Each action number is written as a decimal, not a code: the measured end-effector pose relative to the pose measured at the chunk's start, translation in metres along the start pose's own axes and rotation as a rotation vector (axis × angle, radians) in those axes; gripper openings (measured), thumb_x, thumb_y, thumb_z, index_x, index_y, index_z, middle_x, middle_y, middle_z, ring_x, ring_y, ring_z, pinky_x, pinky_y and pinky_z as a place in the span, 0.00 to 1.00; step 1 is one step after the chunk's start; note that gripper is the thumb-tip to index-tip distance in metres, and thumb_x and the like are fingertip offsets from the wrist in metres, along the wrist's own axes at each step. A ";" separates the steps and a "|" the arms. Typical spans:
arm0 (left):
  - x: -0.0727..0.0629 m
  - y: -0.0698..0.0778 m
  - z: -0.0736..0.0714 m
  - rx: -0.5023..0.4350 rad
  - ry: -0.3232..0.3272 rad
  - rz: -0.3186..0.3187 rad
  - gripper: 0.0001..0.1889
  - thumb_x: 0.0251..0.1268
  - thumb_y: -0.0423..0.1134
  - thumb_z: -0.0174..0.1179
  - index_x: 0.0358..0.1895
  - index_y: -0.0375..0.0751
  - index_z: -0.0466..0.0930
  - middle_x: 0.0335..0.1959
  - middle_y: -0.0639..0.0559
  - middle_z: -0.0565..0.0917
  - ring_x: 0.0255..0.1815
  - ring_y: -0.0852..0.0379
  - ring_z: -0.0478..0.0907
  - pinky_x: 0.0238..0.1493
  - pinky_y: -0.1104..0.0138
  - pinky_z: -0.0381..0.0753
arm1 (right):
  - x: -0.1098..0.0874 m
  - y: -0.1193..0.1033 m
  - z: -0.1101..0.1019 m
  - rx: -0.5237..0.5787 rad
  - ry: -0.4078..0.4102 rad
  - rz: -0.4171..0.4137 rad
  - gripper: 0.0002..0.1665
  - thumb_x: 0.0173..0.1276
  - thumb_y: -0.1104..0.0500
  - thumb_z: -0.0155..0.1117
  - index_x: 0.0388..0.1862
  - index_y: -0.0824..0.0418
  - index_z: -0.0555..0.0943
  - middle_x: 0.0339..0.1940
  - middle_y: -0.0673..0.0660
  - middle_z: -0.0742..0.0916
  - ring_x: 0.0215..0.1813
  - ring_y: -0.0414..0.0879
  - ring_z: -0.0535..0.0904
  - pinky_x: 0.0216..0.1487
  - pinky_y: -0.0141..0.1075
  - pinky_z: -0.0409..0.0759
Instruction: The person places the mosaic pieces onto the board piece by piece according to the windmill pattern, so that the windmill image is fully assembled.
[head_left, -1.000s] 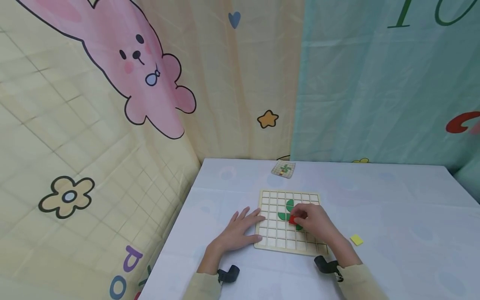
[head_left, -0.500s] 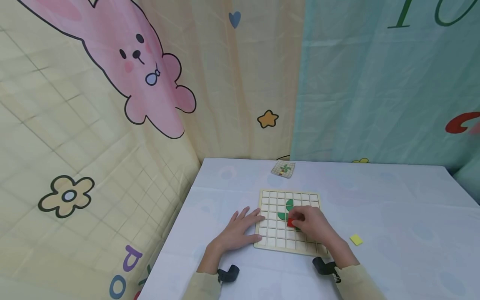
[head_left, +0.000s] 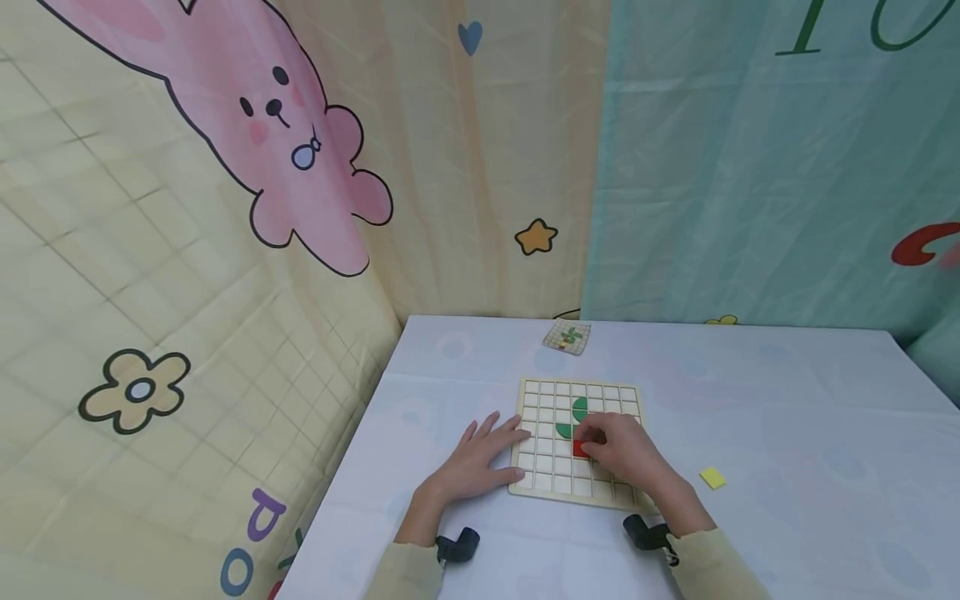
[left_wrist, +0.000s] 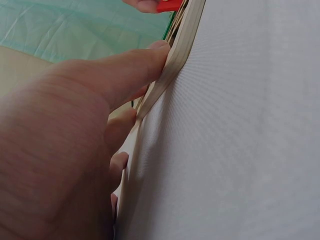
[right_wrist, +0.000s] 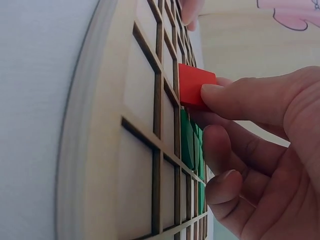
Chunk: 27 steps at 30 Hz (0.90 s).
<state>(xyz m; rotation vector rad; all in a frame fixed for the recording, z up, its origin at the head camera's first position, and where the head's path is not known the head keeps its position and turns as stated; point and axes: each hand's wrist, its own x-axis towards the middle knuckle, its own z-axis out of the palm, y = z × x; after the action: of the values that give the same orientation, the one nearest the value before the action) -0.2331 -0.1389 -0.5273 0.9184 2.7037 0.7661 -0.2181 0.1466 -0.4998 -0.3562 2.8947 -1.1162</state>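
Note:
A wooden grid board (head_left: 542, 485) with square cells lies on the white table. Over its middle my right hand (head_left: 626, 448) pinches a red square tile (right_wrist: 192, 86) between thumb and fingers; in the right wrist view the tile is tilted against the grid bars. Green rounded pieces (head_left: 580, 408) sit in nearby cells, partly hidden by that hand. My left hand (head_left: 474, 458) lies with fingers spread at the board's left edge; in the left wrist view its thumb (left_wrist: 142, 62) touches the rim.
A yellow square tile (head_left: 712, 477) lies on the table right of the board. Behind the board is a small card (head_left: 567, 337) printed with a grid and a green pattern. Printed curtains (head_left: 480, 167) hang behind the table and at its left.
My right hand has shifted slightly left and toward me with the red tile, which now shows lower on the board. The left hand has stayed still.

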 end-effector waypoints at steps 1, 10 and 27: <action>0.000 0.000 0.000 0.001 0.000 0.000 0.33 0.70 0.62 0.56 0.76 0.63 0.65 0.81 0.64 0.53 0.83 0.49 0.39 0.78 0.44 0.37 | 0.000 0.000 0.000 -0.006 0.002 -0.002 0.12 0.62 0.67 0.73 0.32 0.49 0.86 0.29 0.41 0.84 0.35 0.39 0.77 0.40 0.37 0.80; 0.001 0.002 -0.001 0.013 -0.003 -0.005 0.33 0.70 0.62 0.57 0.76 0.63 0.65 0.81 0.64 0.53 0.83 0.49 0.39 0.78 0.45 0.37 | 0.001 0.002 0.001 -0.056 0.025 -0.006 0.10 0.62 0.65 0.74 0.34 0.48 0.88 0.33 0.43 0.83 0.37 0.39 0.77 0.42 0.39 0.80; 0.000 0.000 0.001 0.022 0.004 -0.010 0.33 0.69 0.62 0.57 0.76 0.63 0.64 0.81 0.65 0.52 0.83 0.50 0.38 0.78 0.46 0.37 | -0.010 0.008 -0.023 -0.033 0.030 0.064 0.10 0.64 0.63 0.72 0.43 0.52 0.88 0.37 0.46 0.85 0.36 0.44 0.77 0.36 0.37 0.79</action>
<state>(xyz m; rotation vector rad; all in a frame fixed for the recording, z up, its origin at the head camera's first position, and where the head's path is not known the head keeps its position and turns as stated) -0.2332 -0.1387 -0.5281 0.9089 2.7236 0.7382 -0.2126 0.1695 -0.4890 -0.2473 2.9313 -1.0747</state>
